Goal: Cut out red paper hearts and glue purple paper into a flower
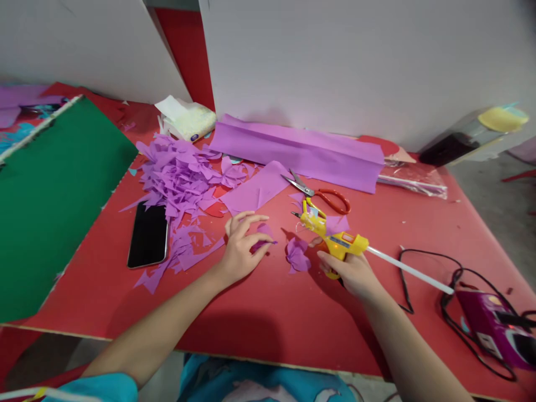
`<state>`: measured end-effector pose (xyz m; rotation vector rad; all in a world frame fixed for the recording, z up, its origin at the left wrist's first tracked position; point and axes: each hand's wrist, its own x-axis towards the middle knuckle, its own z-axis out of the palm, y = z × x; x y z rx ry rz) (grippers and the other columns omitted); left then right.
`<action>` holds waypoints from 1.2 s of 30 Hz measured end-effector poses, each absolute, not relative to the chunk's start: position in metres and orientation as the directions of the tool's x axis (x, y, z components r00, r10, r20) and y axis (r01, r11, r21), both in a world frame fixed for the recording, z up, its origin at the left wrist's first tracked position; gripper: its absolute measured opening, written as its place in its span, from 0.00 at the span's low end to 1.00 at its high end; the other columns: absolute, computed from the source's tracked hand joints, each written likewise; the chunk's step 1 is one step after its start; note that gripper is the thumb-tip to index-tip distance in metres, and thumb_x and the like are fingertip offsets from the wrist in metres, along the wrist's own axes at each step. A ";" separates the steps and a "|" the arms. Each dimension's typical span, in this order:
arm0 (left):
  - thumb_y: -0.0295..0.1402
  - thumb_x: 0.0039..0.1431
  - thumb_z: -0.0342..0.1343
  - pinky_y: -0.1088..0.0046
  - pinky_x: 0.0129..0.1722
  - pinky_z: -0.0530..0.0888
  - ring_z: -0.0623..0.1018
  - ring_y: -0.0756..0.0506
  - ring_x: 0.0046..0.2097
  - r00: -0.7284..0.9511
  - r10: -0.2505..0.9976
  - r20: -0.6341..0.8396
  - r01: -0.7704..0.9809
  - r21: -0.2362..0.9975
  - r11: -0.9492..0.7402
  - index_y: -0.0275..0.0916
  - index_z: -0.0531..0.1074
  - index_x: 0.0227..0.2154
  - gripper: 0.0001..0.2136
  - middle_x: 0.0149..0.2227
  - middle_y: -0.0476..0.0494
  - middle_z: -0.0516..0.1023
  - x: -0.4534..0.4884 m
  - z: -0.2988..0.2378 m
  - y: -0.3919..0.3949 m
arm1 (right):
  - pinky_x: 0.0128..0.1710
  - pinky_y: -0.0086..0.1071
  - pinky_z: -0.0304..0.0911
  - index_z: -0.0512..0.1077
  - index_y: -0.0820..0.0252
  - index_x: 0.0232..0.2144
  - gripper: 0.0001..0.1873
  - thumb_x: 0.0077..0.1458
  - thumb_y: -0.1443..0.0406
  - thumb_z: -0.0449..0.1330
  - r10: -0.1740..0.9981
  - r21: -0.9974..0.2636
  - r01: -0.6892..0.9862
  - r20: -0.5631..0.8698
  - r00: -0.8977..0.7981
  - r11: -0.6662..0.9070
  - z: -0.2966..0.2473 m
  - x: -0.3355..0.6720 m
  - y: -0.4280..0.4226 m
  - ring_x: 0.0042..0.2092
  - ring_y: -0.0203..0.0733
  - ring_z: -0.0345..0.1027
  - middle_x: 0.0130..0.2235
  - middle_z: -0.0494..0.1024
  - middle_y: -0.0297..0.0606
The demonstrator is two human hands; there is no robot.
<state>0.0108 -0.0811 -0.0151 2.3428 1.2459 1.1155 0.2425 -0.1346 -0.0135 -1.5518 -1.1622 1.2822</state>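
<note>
Between the thumb and fingers of my left hand [243, 248] a small purple paper petal [263, 230] is pinched, partly hidden by the fingers. My right hand [349, 273] is wrapped round the handle of a yellow hot glue gun [341, 241]. The gun's nozzle points left, and a white glue stick [410, 268] sticks out of its back. On the table between my hands lies a purple paper flower [297, 255]. Just beyond the gun rest scissors with red handles [318, 192], blades half apart.
A heap of purple paper cutouts [180, 173] lies at left, beside a black phone [147, 234] and a green board [62, 206]. Folded purple paper [297, 152] and a tissue pack [188, 120] sit at the back. At right are a black cable [446, 301] and a magenta power box [488, 318].
</note>
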 end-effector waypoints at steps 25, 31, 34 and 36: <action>0.30 0.51 0.58 0.56 0.52 0.61 0.62 0.41 0.52 0.307 0.711 0.633 0.637 0.419 -0.647 0.48 0.77 0.25 0.06 0.46 0.47 0.70 0.004 -0.011 -0.077 | 0.15 0.28 0.54 0.71 0.55 0.19 0.10 0.44 0.57 0.60 0.980 -0.883 0.452 -0.181 -0.080 -0.126 -0.010 0.243 -0.137 0.19 0.35 0.58 0.15 0.64 0.30; 0.32 0.52 0.57 0.56 0.51 0.60 0.61 0.41 0.52 0.313 0.733 0.604 0.650 0.426 -0.629 0.50 0.77 0.25 0.06 0.46 0.48 0.70 0.003 -0.010 -0.078 | 0.15 0.27 0.53 0.69 0.56 0.17 0.12 0.44 0.56 0.60 0.980 -0.878 0.463 -0.181 -0.089 -0.120 -0.011 0.244 -0.137 0.19 0.34 0.58 0.16 0.65 0.30; 0.32 0.53 0.57 0.56 0.51 0.61 0.61 0.41 0.52 0.317 0.725 0.611 0.655 0.412 -0.633 0.50 0.77 0.24 0.07 0.46 0.48 0.70 0.004 -0.010 -0.078 | 0.16 0.28 0.56 0.70 0.56 0.18 0.12 0.44 0.55 0.60 0.978 -0.865 0.485 -0.192 -0.078 -0.131 -0.014 0.245 -0.137 0.20 0.36 0.61 0.16 0.66 0.30; 0.31 0.52 0.57 0.56 0.51 0.61 0.61 0.41 0.52 0.315 0.706 0.634 0.643 0.405 -0.650 0.48 0.77 0.24 0.07 0.46 0.47 0.70 0.004 -0.010 -0.078 | 0.17 0.29 0.58 0.71 0.56 0.20 0.12 0.44 0.55 0.59 0.977 -0.858 0.496 -0.200 -0.078 -0.136 -0.015 0.246 -0.137 0.22 0.37 0.63 0.17 0.67 0.31</action>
